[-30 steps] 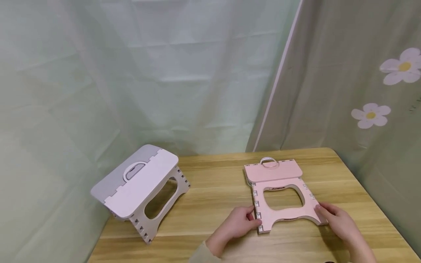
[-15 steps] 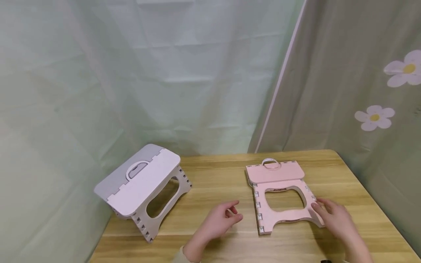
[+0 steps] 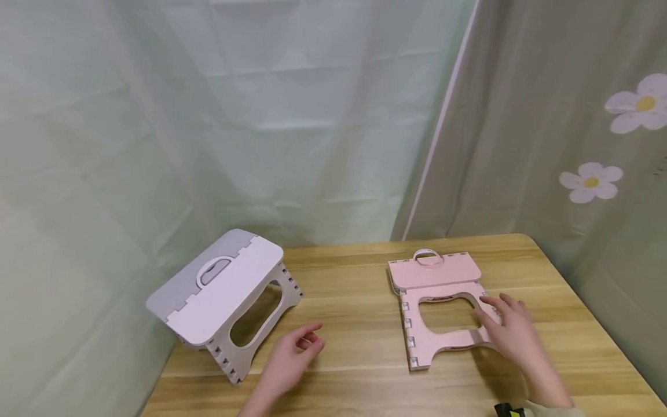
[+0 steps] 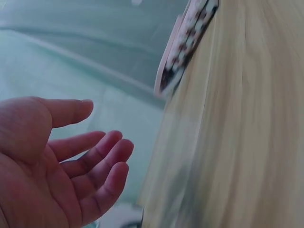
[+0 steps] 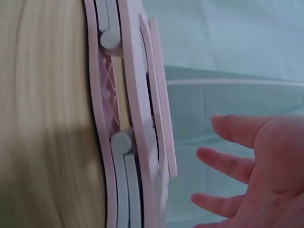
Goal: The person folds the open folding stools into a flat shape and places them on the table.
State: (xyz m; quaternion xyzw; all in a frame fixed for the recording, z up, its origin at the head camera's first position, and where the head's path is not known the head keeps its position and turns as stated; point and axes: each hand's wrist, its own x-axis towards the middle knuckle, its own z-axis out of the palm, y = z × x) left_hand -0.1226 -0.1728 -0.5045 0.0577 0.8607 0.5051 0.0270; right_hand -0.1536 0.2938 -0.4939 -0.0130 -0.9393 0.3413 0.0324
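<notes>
A pink folding stool [image 3: 436,275] lies folded flat on the wooden table, its small handle loop toward the back edge. My right hand [image 3: 513,333] is over its front right leg, fingers spread and holding nothing. In the right wrist view those fingers [image 5: 225,164] are apart from the stool's layered pink and white edge [image 5: 137,109]. My left hand [image 3: 289,359] is between the two stools with fingers loosely bent and nothing in them. Left of it stands a second folding stool [image 3: 229,310], white and grey, unfolded on its legs, with a white handle on top.
The wooden table [image 3: 344,289] runs back to a pale green curtain [image 3: 292,145]. A darker curtain [image 3: 495,127] with white flowers hangs behind and along the right side.
My left hand has let go of the pink stool and moved left toward the white stool. My right hand has released the leg and lifted slightly. Both stools stay put.
</notes>
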